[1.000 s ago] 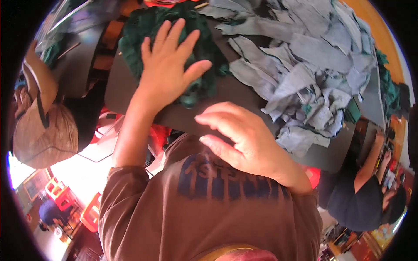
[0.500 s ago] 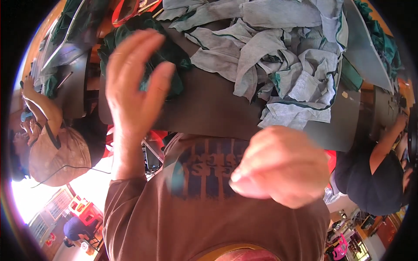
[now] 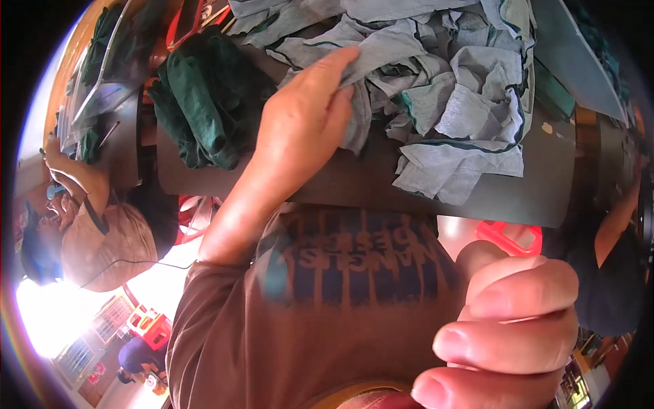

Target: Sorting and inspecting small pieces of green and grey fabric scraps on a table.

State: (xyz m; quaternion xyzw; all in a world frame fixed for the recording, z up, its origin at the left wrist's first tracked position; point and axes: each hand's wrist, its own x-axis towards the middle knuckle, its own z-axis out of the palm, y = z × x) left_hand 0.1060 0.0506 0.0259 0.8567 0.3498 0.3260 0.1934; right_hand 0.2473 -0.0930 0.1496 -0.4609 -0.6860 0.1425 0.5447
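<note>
Loose grey cloth pieces (image 3: 436, 102) with dark green edging lie in an overlapping pile on the dark table (image 3: 327, 180). My left hand (image 3: 300, 119) is over the left part of this pile, index finger stretched out and thumb apart; whether the fingertips touch the cloth I cannot tell. Left of that hand sits a bundle of dark green cloth (image 3: 211, 102). My right hand (image 3: 511, 327) is raised close to the camera at the lower right, well off the table. Its fingers are curled in, and anything inside them is hidden.
Other people sit at tables on both sides, one in a tan top (image 3: 109, 245) at left and one in dark clothes (image 3: 593, 286) at right. A red plastic stool (image 3: 511, 237) stands beyond the table's near edge. A grey panel (image 3: 579, 58) borders the pile at right.
My left hand has moved right, from over the green bundle to the grey cloth. My right hand has moved down and to the right, nearer the camera, with its fingers still curled.
</note>
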